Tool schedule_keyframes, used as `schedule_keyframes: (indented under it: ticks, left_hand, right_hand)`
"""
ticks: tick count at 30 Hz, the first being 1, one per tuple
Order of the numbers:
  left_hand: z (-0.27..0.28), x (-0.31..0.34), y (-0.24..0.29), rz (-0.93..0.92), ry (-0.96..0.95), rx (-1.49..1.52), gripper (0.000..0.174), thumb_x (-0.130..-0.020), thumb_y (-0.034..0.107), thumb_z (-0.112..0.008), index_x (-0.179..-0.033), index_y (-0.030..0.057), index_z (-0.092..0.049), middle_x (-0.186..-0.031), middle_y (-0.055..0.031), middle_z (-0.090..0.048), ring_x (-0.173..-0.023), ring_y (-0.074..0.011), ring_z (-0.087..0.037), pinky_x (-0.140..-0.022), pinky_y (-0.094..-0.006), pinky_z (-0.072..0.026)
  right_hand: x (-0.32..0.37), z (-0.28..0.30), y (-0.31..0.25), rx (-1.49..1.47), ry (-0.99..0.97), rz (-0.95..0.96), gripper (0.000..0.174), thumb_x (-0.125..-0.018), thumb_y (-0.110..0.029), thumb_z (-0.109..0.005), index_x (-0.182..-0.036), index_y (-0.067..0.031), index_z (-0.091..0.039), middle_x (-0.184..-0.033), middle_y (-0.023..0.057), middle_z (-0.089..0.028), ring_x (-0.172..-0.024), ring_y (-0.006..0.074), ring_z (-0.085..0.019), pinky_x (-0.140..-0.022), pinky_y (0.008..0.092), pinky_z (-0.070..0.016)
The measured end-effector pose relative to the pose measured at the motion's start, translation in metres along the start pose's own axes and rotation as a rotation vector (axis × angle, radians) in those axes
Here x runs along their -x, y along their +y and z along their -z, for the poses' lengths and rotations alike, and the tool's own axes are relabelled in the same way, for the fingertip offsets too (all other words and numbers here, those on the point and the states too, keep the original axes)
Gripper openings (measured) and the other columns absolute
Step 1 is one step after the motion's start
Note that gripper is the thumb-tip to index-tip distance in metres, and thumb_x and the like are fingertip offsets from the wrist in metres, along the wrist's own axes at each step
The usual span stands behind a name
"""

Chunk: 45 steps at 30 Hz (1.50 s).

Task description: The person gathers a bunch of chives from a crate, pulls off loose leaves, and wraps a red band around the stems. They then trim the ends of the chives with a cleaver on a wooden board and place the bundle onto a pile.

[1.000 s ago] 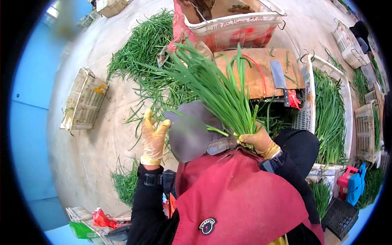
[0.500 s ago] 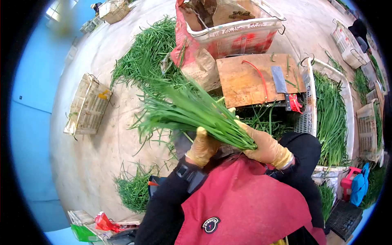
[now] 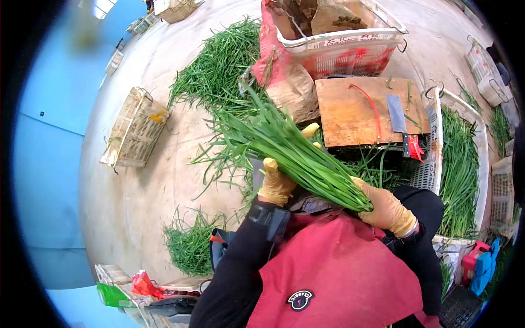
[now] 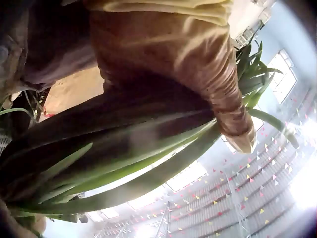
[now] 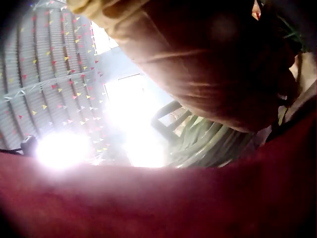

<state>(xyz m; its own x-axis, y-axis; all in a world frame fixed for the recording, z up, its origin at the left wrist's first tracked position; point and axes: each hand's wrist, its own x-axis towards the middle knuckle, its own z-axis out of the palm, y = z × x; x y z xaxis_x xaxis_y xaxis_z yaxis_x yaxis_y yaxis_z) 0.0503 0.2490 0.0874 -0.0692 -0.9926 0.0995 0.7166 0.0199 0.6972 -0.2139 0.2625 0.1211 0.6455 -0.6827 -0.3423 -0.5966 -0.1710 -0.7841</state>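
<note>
A bunch of long green leafy stalks (image 3: 306, 158) lies slantwise across both yellow-gloved hands, its leaf tips toward the upper left. My left hand (image 3: 277, 183) holds the middle of the bunch from below, thumb on the near side and fingertips showing beyond it. At the stalk ends, my right hand (image 3: 387, 208) grips the bunch. In the left wrist view the gloved left hand (image 4: 168, 59) wraps over the leaves (image 4: 124, 193). The right wrist view shows the right hand (image 5: 208, 64) against the stalks (image 5: 208, 144), close to the red apron.
A wooden board (image 3: 344, 112) with a cleaver (image 3: 396, 113) stands ahead. To its right is a white crate (image 3: 484, 147) of green stalks. Loose stalks (image 3: 221, 65) are heaped on the floor, with a basket (image 3: 136, 128) at left and a red-marked crate (image 3: 350, 57) behind.
My left hand has come from beside the bunch to hold its middle. The bunch has swung from nearly upright to a low slant leftward, and the view has shifted slightly.
</note>
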Motion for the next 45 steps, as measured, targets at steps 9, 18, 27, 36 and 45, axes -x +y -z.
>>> schedule_keyframes:
  ticks: [9,18,27,36,45]
  left_hand:
    - [0.006,-0.004,0.023,0.087,-0.11,-0.035,0.113,-0.066,0.053,-0.079,-0.149,0.0058,-0.019,-0.127,-0.0185,-0.057,-0.103,-0.0225,-0.061,-0.087,-0.0375,-0.0545]
    - [0.008,0.008,0.024,-0.004,-0.124,-0.233,0.07,-0.069,0.039,-0.081,-0.122,0.0011,-0.056,-0.074,-0.01,-0.061,-0.058,-0.017,-0.05,-0.055,-0.0301,-0.0381]
    - [0.008,0.002,0.04,-0.065,-0.158,-0.254,0.036,-0.078,0.019,-0.075,-0.07,0.0144,-0.04,-0.055,0.0023,-0.042,-0.049,-0.0136,-0.041,-0.059,-0.0295,-0.0323]
    - [0.002,0.012,0.049,-0.075,-0.032,-0.309,0.032,-0.077,0.022,-0.074,-0.08,0.0138,-0.043,-0.063,0.004,-0.042,-0.056,-0.0106,-0.039,-0.062,-0.0283,-0.0311]
    - [0.009,0.015,0.052,-0.13,0.104,-0.257,0.027,-0.077,0.021,-0.072,-0.09,0.0051,-0.054,-0.067,-0.0048,-0.055,-0.058,-0.0172,-0.05,-0.059,-0.0316,-0.0388]
  right_hand:
    - [-0.01,-0.016,0.037,-0.419,-0.096,-0.038,0.06,-0.07,-0.009,-0.07,-0.127,-0.0019,-0.051,-0.095,0.0076,-0.066,-0.081,0.0141,-0.061,-0.075,0.0303,-0.051]
    - [-0.019,-0.037,0.059,-0.943,-0.285,-0.141,0.061,-0.068,-0.001,-0.072,-0.126,0.0021,-0.053,-0.105,0.0073,-0.065,-0.087,0.0132,-0.061,-0.074,0.0265,-0.0499]
    - [-0.005,0.028,0.163,-0.335,0.21,-0.174,0.061,-0.087,-0.039,-0.061,-0.133,-0.0003,-0.051,-0.119,0.0156,-0.064,-0.11,0.0221,-0.06,-0.093,0.0341,-0.0469]
    - [-0.012,-0.052,0.176,0.399,-0.178,-0.614,0.075,-0.077,-0.021,-0.07,-0.136,0.0082,-0.035,-0.095,0.0242,-0.068,-0.092,0.0332,-0.067,-0.074,0.0387,-0.0533]
    - [0.028,0.036,0.092,-0.882,0.182,-0.232,0.071,-0.085,0.0,-0.057,-0.149,-0.0059,-0.026,-0.096,0.0083,-0.066,-0.07,0.0099,-0.062,-0.062,0.0202,-0.0492]
